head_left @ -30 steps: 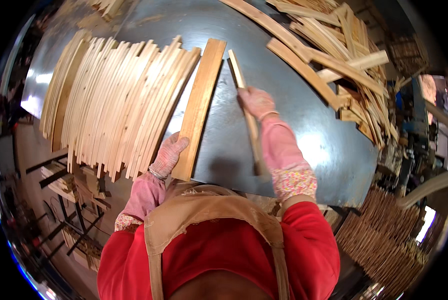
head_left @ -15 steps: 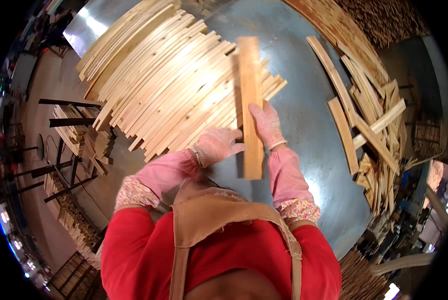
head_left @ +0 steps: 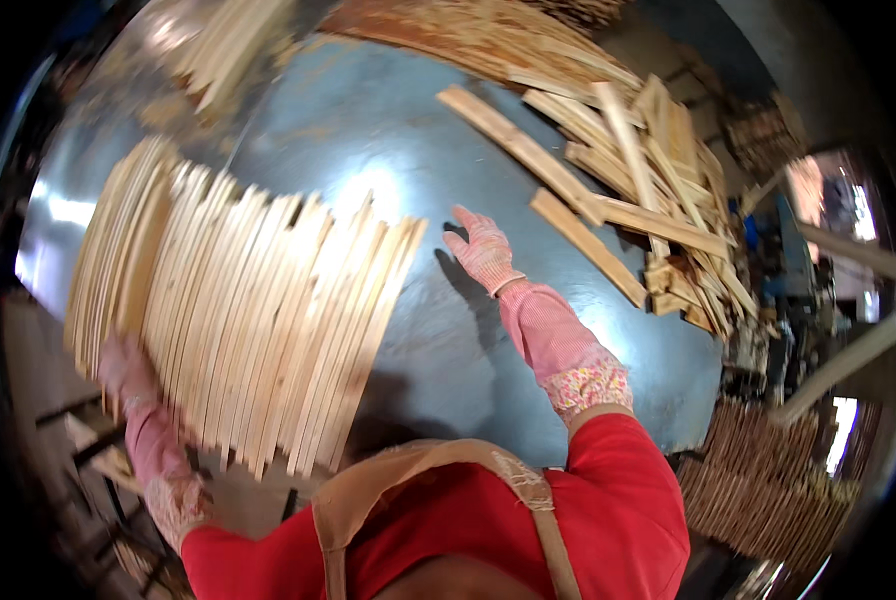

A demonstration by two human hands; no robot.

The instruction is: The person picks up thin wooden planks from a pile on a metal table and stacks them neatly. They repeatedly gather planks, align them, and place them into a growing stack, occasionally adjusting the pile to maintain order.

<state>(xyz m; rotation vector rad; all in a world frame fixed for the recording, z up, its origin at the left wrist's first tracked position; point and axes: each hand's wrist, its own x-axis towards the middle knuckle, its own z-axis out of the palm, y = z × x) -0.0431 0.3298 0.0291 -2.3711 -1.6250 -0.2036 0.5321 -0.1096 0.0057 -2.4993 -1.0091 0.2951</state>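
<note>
Here, open right hand [head_left: 483, 250] nears loose planks [head_left: 608, 215]; left hand [head_left: 128, 370] touches slat row [head_left: 248, 320], grip unclear.

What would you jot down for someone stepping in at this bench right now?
Left hand: gloved, at the near left end of the fanned row of thin wooden slats, touching them; grip blurred.
Right hand: gloved, fingers spread, empty, over the bare grey metal tabletop, reaching toward the jumbled pile of wooden strips on the right.
Done: many slats lie side by side in the row.
Left: the jumbled pile is unsorted; a loose wide strip lies nearest the right hand.
</note>
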